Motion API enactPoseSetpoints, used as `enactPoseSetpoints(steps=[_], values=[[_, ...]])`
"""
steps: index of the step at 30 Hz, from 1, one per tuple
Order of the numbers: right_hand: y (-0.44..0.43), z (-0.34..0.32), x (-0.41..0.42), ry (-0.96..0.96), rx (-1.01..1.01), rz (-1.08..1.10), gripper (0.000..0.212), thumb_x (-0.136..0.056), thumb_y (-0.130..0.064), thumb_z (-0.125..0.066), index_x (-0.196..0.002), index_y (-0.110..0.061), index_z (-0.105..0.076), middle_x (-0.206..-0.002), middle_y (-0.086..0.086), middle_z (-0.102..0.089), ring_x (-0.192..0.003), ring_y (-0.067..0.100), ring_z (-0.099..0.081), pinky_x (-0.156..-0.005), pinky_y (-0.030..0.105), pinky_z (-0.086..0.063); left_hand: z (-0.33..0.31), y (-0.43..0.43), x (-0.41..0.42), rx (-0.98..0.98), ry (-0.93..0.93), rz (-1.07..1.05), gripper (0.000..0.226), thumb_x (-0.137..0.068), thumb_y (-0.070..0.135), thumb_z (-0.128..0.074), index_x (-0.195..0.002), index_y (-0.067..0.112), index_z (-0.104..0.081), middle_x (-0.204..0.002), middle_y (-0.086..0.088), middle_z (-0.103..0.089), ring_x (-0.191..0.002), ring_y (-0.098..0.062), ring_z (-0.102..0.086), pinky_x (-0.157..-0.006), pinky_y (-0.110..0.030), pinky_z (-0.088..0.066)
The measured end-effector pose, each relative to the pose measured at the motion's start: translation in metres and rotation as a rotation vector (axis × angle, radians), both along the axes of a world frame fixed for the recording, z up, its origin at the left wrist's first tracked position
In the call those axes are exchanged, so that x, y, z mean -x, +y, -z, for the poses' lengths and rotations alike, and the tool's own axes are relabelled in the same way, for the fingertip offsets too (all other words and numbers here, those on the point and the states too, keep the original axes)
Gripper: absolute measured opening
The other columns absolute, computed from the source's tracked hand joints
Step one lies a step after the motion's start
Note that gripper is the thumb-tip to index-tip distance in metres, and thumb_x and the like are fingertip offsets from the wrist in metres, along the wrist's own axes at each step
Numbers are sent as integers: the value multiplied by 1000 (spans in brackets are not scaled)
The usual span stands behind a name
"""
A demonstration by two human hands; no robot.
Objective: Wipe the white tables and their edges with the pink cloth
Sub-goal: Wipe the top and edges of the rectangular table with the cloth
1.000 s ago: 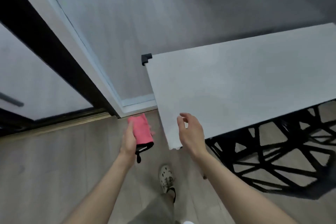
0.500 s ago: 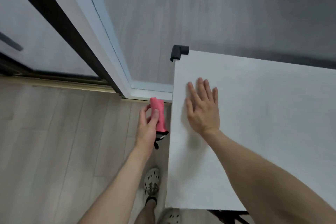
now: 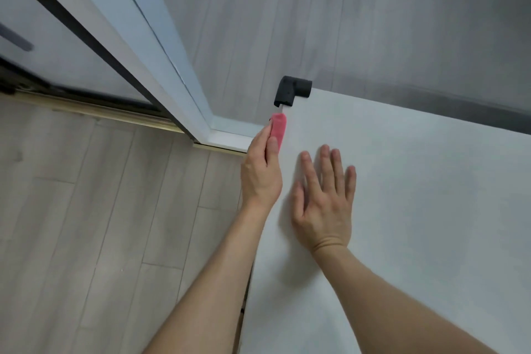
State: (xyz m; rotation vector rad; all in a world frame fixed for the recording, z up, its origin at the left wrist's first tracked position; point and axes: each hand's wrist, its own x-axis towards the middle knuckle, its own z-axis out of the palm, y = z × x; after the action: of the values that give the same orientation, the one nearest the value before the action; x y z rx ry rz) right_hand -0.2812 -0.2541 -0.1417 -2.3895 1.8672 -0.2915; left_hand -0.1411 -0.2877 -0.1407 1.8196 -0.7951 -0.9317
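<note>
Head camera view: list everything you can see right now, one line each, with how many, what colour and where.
white table: one, white, fills the right side of the view.
pink cloth: one, pink, against the table's left edge, just short of the corner guard.
corner guard: one, black, capping the table's far left corner.
door frame: one, white with a black strip, upper left.
floor: one, pale wood-look planks, left of the table.
left hand: one, grips the pink cloth at the table's edge.
right hand: one, flat on the tabletop with fingers straight, beside the left hand.
</note>
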Motion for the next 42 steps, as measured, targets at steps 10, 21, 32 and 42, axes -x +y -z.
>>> enactPoseSetpoints(steps=[10,21,32,42], values=[[-2,-2,-2,15,-20,3,66,-106,-36,-46,-170,-24,-33,-180,10,-16,-168,28,-10,-131,64,-16,2,-13,-7,105,-34,98,33,-114,23,-50,-145,25,-61,-149,16,-65,-137,-2,-61,-114,-40,-53],[-3,-3,-3,39,-39,0,69,-105,-37,-45,-171,-23,-29,-180,11,-14,-168,29,-7,-132,64,-14,-8,-16,-6,55,-142,29,30,-110,28,-59,-139,31,-68,-136,19,-73,-121,-4,-70,-102,-29,-57],[-3,-3,-3,58,-44,6,70,-105,-38,-47,-171,-24,-30,-180,10,-14,-168,28,-7,-132,63,-13,-6,-32,-17,72,-85,74,32,-107,35,-58,-137,32,-68,-137,21,-72,-126,-6,-70,-109,-44,-57],[-4,-4,-5,35,-49,11,68,-106,-39,-43,-171,-24,-29,-180,10,-14,-168,28,-6,-132,64,-13,-15,6,-16,107,-106,113,30,-109,25,-62,-138,27,-70,-137,18,-73,-126,-1,-69,-109,-40,-57]])
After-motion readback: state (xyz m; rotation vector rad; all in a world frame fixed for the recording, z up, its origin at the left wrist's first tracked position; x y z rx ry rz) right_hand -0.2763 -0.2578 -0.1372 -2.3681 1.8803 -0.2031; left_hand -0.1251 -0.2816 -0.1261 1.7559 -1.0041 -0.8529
